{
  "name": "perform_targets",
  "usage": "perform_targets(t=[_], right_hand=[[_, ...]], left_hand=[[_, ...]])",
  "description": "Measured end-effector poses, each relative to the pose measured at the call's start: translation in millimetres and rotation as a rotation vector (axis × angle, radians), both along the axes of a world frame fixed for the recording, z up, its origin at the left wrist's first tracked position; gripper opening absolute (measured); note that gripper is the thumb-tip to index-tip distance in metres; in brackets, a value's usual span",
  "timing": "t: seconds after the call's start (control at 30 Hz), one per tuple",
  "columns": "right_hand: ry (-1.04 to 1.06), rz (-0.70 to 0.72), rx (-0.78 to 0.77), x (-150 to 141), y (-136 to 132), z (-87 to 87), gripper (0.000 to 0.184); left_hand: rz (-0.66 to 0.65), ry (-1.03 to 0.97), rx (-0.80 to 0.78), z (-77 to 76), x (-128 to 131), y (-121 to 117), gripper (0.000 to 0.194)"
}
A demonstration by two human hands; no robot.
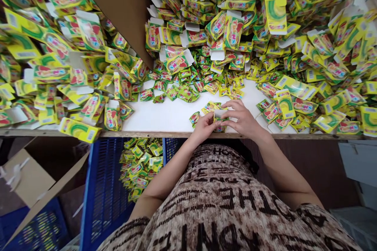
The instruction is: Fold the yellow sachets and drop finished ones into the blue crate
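Observation:
Close to the table's front edge, my left hand (205, 126) pinches a small yellow-green candy box (218, 113) between thumb and fingers. My right hand (242, 119) grips the same box from the other side, its upper fingers curved over the top. A white inner flap shows between the hands; the rest of the box is mostly hidden by fingers. Just beyond my left fingers lie a small sachet (194, 119) and a yellow packet (210, 106). Farther back, several small green sachets (184, 93) are heaped on the white tabletop (156, 115).
Piles of printed boxes (232, 31) cover the table's back and right, many with open flaps. A brown cardboard divider (123, 4) separates another pile (59, 74) at left. Below the edge stands a blue crate (100, 188) holding boxes. An open carton (32, 172) sits lower left.

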State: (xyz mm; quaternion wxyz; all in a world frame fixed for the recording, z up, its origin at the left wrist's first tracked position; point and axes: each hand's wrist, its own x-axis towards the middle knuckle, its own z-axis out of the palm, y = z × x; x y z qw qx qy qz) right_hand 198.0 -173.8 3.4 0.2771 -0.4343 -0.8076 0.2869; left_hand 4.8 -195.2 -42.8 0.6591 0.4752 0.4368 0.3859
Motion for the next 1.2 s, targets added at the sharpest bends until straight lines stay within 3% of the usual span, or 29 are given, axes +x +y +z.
perform_targets(t=[0.13, 0.23, 0.33, 0.4, 0.47, 0.63, 0.77, 0.87, 1.03, 1.1, 1.2], right_hand=[[0.053, 0.039, -0.076, 1, -6, 0.9, 0.008], [0.305, -0.204, -0.167, 3, -16, -1.7, 0.011], [0.627, -0.469, -0.449, 1, -29, -9.5, 0.020], [0.754, -0.438, -0.726, -3, -36, -14.0, 0.027], [0.793, -0.345, -0.874, -8, -40, -15.2, 0.027], [0.705, -0.286, -0.654, -11, -38, -11.5, 0.022], [0.774, -0.252, -0.753, -10, -34, -16.9, 0.025], [0.805, -0.367, -0.791, -15, -30, -22.4, 0.016], [0.760, -0.433, -0.580, -23, -20, -25.2, 0.022], [0.770, -0.441, -0.579, -24, -17, -25.2, 0.020], [0.767, -0.482, -0.618, -26, -15, -25.7, 0.024]], left_hand=[[0.002, -0.073, -0.009, 5.2, -1, -2, 0.040], [0.054, -0.181, -0.208, 11.6, -1, -2, 0.040], [0.047, -0.314, -0.425, 18.6, 0, 2, 0.033], [0.018, -0.351, -0.467, 22.1, 1, 4, 0.031], [0.017, -0.347, -0.455, 24.0, 1, 6, 0.031], [0.054, -0.381, -0.461, 23.3, -3, 5, 0.031], [0.050, -0.424, -0.481, 22.4, -8, 2, 0.034], [0.059, -0.391, -0.439, 22.3, -4, 1, 0.034], [0.281, -0.169, -0.164, 16.9, 4, 7, 0.030], [0.314, -0.065, -0.044, 13.7, 5, 9, 0.027], [0.317, -0.011, 0.000, 9.5, 6, 11, 0.028]])
